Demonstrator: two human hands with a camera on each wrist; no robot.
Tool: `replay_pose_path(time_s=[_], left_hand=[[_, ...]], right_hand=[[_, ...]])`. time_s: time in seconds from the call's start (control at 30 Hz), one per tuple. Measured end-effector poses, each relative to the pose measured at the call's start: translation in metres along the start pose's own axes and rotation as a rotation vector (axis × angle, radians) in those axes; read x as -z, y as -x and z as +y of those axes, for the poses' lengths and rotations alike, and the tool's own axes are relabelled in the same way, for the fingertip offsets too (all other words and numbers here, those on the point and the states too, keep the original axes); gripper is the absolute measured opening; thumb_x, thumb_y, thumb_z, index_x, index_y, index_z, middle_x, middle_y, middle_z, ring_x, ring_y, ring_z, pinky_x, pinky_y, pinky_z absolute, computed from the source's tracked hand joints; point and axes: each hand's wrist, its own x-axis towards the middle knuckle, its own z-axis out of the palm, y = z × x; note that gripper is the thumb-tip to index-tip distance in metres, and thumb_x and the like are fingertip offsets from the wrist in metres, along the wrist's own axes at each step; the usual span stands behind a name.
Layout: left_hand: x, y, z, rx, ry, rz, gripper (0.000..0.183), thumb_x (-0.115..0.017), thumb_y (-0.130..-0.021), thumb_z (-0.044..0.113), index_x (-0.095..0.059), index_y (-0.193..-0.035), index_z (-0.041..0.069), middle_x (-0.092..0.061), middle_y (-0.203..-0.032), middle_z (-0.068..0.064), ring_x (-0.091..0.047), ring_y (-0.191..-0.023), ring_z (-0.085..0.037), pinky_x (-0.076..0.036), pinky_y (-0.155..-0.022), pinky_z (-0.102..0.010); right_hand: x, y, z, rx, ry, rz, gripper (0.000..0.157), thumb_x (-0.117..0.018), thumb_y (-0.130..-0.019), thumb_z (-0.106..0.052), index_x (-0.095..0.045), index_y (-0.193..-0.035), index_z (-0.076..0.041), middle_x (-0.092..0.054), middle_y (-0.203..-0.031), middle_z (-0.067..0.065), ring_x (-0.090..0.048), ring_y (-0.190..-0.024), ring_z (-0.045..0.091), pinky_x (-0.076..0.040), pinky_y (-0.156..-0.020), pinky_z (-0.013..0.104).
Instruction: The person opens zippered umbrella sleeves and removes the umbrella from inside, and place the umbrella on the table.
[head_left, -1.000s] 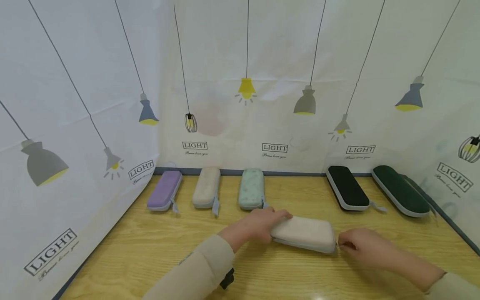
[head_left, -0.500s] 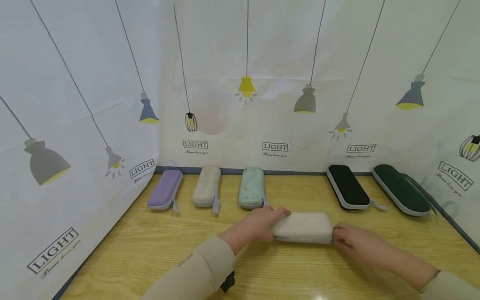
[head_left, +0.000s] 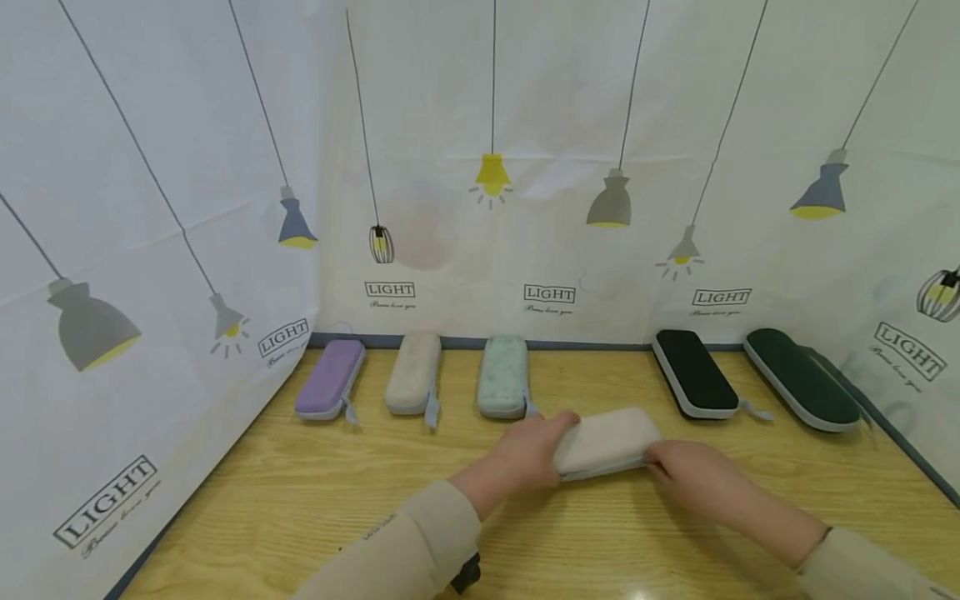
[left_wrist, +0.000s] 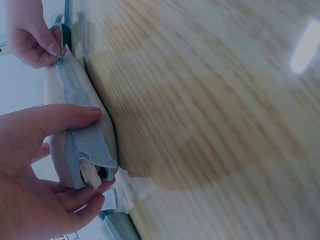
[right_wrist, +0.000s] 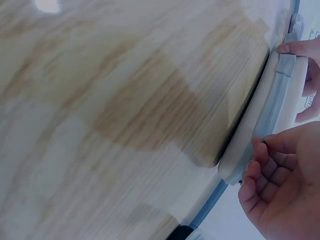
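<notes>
Cream case [head_left: 607, 442] is between the two hands, over the near-middle part of the wooden table [head_left: 360, 525], lengthwise across, right end angled slightly away from the wearer. Left hand [head_left: 528, 454] grips its left end, thumb on one side, fingers wrapped around the other. Right hand [head_left: 693, 475] is at the right end, fingers curled, thumb and forefinger pinched narrow on the blue-grey zip band [left_wrist: 71, 85]; looks like a zip pull between them, but it's too small to be sure. At the left-hand end, left wrist view shows a ribbed grey tab [left_wrist: 92, 145] and a pale woven bit [left_wrist: 90, 174] sticking out next to a dark gap. Five more cases in a row at the back of the table, left to right: purple case [head_left: 330, 379], beige case [head_left: 415, 373], mint case [head_left: 503, 375], then a wider gap, black case [head_left: 696, 373], dark green case [head_left: 802, 379]. Mint one is just beyond the left hand. Pale backdrop [head_left: 555, 250] behind, printed with hanging lamps and "LIGHT" labels. Both sleeves [head_left: 405, 533] beige.
</notes>
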Motion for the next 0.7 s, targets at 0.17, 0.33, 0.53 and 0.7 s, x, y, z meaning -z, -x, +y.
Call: replay_pose_path(time_s=[0.17, 0.33, 0.53, 0.7], left_hand=[[-0.002, 0.000, 0.003, 0.006, -0.013, 0.021, 0.084, -0.089, -0.070, 0.021, -0.045, -0.141, 0.023, -0.062, -0.108, -0.005, -0.057, -0.090, -0.015, -0.048, -0.071, -0.026], [-0.004, -0.001, 0.007, 0.010, -0.031, 0.029, 0.085, -0.090, -0.069, 0.025, -0.045, -0.141, 0.021, -0.063, -0.107, -0.006, -0.058, -0.091, -0.016, -0.049, -0.073, -0.028], [-0.006, -0.003, 0.014, 0.031, -0.051, 0.034, 0.088, -0.092, -0.067, 0.028, -0.045, -0.140, 0.019, -0.065, -0.101, -0.005, -0.059, -0.087, -0.015, -0.048, -0.073, -0.029], [-0.006, -0.003, 0.017, 0.041, -0.080, 0.036, 0.087, -0.090, -0.067, 0.031, -0.044, -0.140, 0.019, -0.066, -0.098, -0.004, -0.060, -0.084, -0.015, -0.048, -0.072, -0.028]], right_hand=[[-0.005, -0.004, -0.002, 0.030, -0.006, 0.015, 0.028, -0.064, -0.092, -0.007, -0.049, -0.070, -0.017, -0.041, -0.061, -0.008, -0.036, -0.055, 0.007, -0.035, -0.051, 0.028], [-0.008, -0.008, -0.007, 0.069, -0.039, 0.006, 0.026, -0.062, -0.093, -0.007, -0.048, -0.073, -0.016, -0.041, -0.062, -0.008, -0.036, -0.055, 0.006, -0.035, -0.052, 0.026], [-0.011, -0.012, -0.016, 0.155, -0.050, 0.036, 0.026, -0.062, -0.092, -0.005, -0.050, -0.073, -0.018, -0.044, -0.065, -0.011, -0.038, -0.058, 0.004, -0.038, -0.053, 0.026], [-0.012, -0.014, -0.020, 0.190, -0.080, 0.062, 0.027, -0.063, -0.090, -0.003, -0.050, -0.071, -0.018, -0.045, -0.065, -0.012, -0.040, -0.059, 0.003, -0.039, -0.053, 0.026]])
